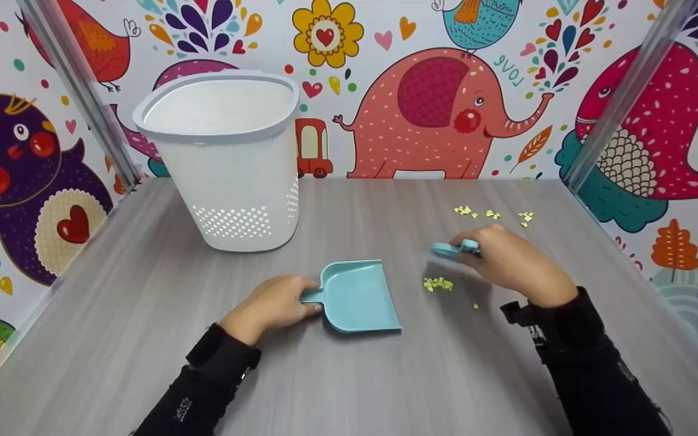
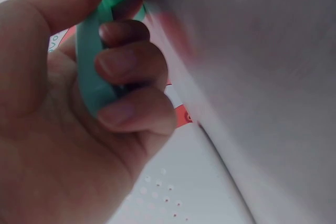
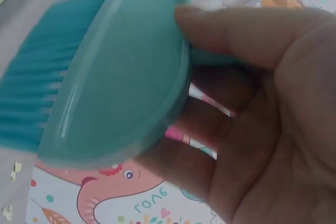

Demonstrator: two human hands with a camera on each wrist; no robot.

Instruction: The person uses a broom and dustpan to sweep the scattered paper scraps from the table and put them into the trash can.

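Note:
A light-blue dustpan [image 1: 358,297] lies on the table with its wide edge facing right. My left hand [image 1: 276,303] grips its handle [image 2: 92,61], the fingers curled round it in the left wrist view. In my right hand [image 1: 509,260] is a small hand brush [image 3: 126,72] with blue bristles [image 3: 47,72], its handle held between thumb and fingers. Just right of the dustpan is a pile of yellow-green scraps [image 1: 438,284], below and left of the brush. One stray scrap [image 1: 475,306] lies nearer me. The pan, as seen from the head, holds nothing visible.
A tall white basket [image 1: 228,181] with a perforated lower wall stands at the back left. More scraps [image 1: 465,211] lie in small clusters at the back right of the grey table [image 1: 349,387]. Cartoon-printed panels [image 1: 337,121] wall the table at the back and sides.

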